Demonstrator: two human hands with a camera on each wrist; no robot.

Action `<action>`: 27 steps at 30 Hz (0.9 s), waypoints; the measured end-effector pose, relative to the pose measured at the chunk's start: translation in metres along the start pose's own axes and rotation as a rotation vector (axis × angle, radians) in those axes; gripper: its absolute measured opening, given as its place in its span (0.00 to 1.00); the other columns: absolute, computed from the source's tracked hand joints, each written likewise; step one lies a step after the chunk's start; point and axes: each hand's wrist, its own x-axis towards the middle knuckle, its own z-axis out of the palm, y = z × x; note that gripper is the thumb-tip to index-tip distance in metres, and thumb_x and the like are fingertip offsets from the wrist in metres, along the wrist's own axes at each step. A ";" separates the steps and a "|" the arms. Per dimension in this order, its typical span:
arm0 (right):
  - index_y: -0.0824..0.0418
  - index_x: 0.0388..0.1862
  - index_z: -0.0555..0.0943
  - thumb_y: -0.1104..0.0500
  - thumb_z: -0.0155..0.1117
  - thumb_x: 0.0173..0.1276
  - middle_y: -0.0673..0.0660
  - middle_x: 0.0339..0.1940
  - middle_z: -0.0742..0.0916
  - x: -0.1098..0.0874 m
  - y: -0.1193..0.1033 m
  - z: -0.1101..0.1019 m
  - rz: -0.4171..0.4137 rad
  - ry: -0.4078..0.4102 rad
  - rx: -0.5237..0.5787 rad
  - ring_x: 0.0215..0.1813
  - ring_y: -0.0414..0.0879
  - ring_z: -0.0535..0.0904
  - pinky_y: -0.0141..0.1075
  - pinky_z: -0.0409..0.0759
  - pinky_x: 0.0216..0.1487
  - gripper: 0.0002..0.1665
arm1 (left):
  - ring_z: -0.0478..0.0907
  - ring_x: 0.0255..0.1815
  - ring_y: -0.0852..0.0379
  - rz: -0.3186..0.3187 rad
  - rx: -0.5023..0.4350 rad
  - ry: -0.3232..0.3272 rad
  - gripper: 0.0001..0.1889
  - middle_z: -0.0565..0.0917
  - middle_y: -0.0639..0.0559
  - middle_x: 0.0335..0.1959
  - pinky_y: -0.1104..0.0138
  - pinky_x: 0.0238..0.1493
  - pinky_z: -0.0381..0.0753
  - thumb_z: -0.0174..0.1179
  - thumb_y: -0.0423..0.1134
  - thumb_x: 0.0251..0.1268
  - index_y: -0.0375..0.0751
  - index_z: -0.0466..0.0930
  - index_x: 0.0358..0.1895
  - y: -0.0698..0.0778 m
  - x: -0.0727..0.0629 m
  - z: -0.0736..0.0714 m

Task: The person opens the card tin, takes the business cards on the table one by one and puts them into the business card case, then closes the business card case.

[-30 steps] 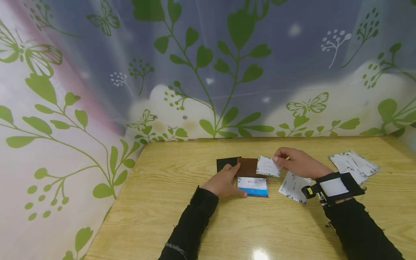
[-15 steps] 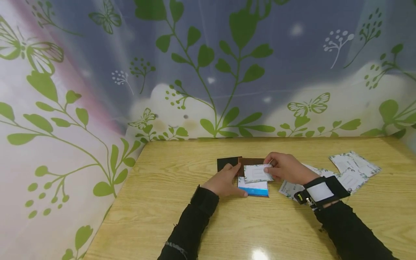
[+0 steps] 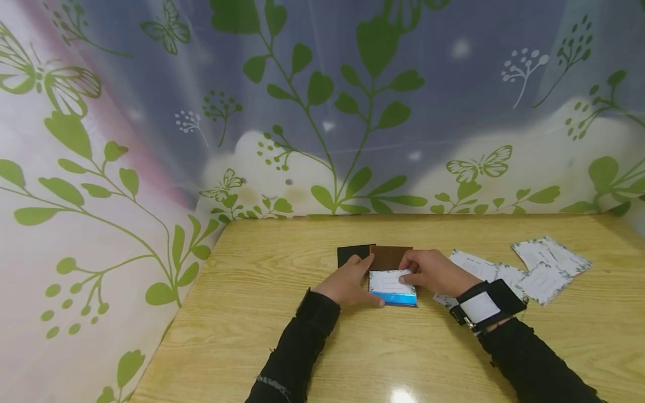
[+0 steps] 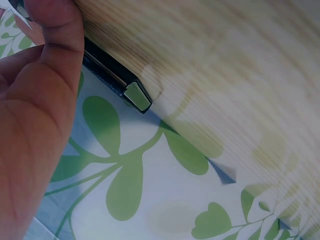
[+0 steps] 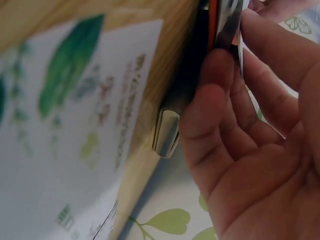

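Observation:
A business card case lies on the table, its brown lid (image 3: 390, 258) folded back and a shiny blue strip (image 3: 394, 298) along its front. My left hand (image 3: 347, 283) grips its left side, fingers at the lid and thumb at the front corner. Between thumb and fingers, my right hand (image 3: 432, 272) pinches a white leaf-bordered card (image 3: 384, 280), which lines up over the case just behind the blue strip. The right wrist view shows this hand (image 5: 250, 125) at the card's edge, with a metal corner (image 5: 167, 132) beside its fingers.
A black flat piece (image 3: 347, 255) sticks out behind the left hand. Right of the case are loose printed cards (image 3: 471, 263), partly under the right wrist, and more overlapping cards (image 3: 549, 257) farther right. A patterned curtain (image 3: 322, 140) hangs behind the wooden table (image 3: 262, 268).
My right hand has brought the card left and down, from above the lid's right side onto the case behind the blue strip. The left hand has kept its hold.

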 end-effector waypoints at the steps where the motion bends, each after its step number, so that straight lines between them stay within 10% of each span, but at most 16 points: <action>1: 0.61 0.42 0.84 0.59 0.73 0.71 0.49 0.32 0.84 0.000 -0.001 0.000 -0.008 0.004 -0.005 0.34 0.41 0.78 0.37 0.78 0.35 0.08 | 0.73 0.60 0.55 0.001 0.000 0.000 0.59 0.66 0.42 0.71 0.65 0.61 0.75 0.74 0.62 0.58 0.44 0.48 0.85 0.000 0.000 0.000; 27: 0.56 0.42 0.88 0.53 0.63 0.79 0.46 0.34 0.85 -0.006 0.001 -0.008 -0.059 -0.036 0.040 0.31 0.39 0.76 0.36 0.76 0.33 0.11 | 0.74 0.59 0.56 -0.015 -0.018 -0.006 0.60 0.66 0.43 0.71 0.66 0.60 0.76 0.76 0.62 0.57 0.45 0.48 0.85 -0.001 0.002 0.000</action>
